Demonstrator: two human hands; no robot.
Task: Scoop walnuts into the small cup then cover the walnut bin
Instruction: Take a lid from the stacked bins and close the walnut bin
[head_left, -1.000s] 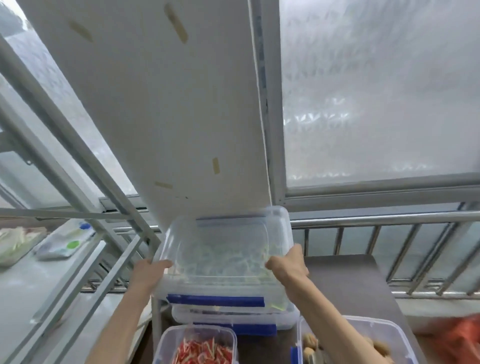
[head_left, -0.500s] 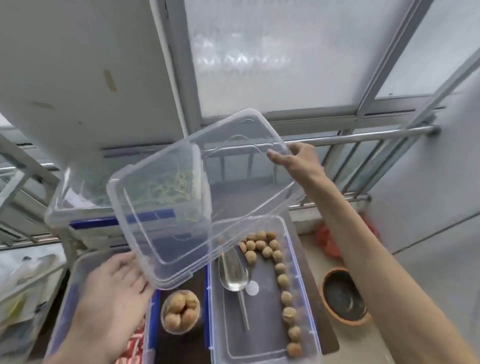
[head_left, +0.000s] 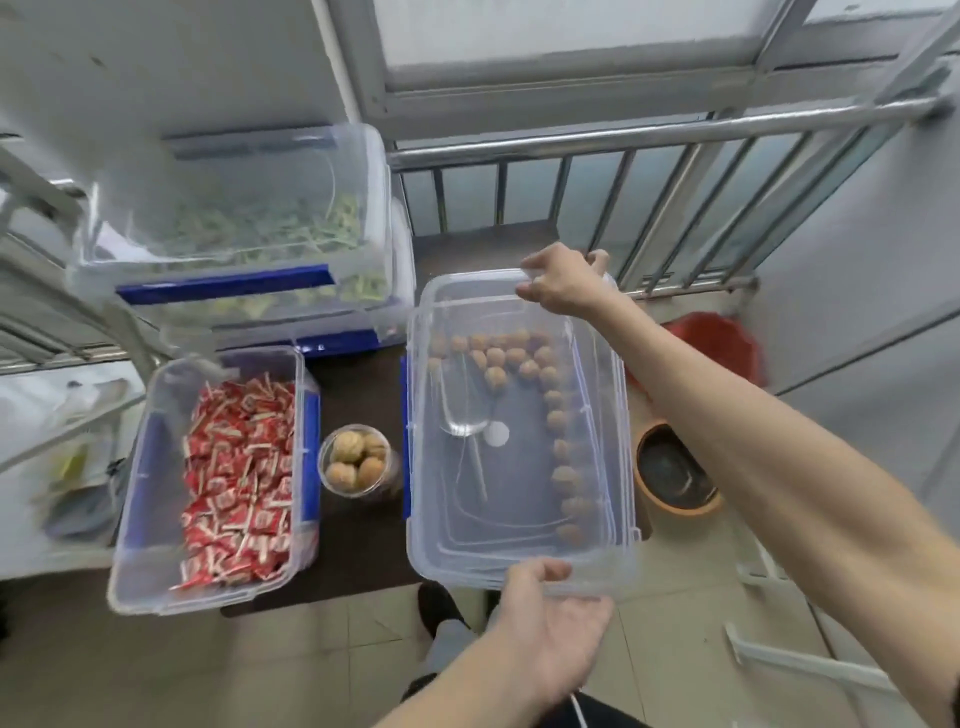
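Observation:
A clear plastic lid (head_left: 524, 525) lies flat over the walnut bin (head_left: 408, 415) on the dark table. My left hand (head_left: 545, 618) grips the lid's near edge. My right hand (head_left: 561, 278) grips its far edge. Through the lid I see walnuts (head_left: 511, 356) along the bin's far and right sides and a metal scoop (head_left: 460, 415) lying inside. A small clear cup (head_left: 356, 460) filled with walnuts stands on the table just left of the bin.
A clear bin of red-wrapped candies (head_left: 236, 473) sits left of the cup. Stacked bins with green contents (head_left: 244, 228) stand behind it. A metal railing (head_left: 649, 135) runs along the back. An orange pot (head_left: 675, 467) and a red bag (head_left: 711, 343) lie on the floor to the right.
The lid came off the stacked bins at the back left, swung rightward and down in both hands, and now lies flat over the walnut bin.

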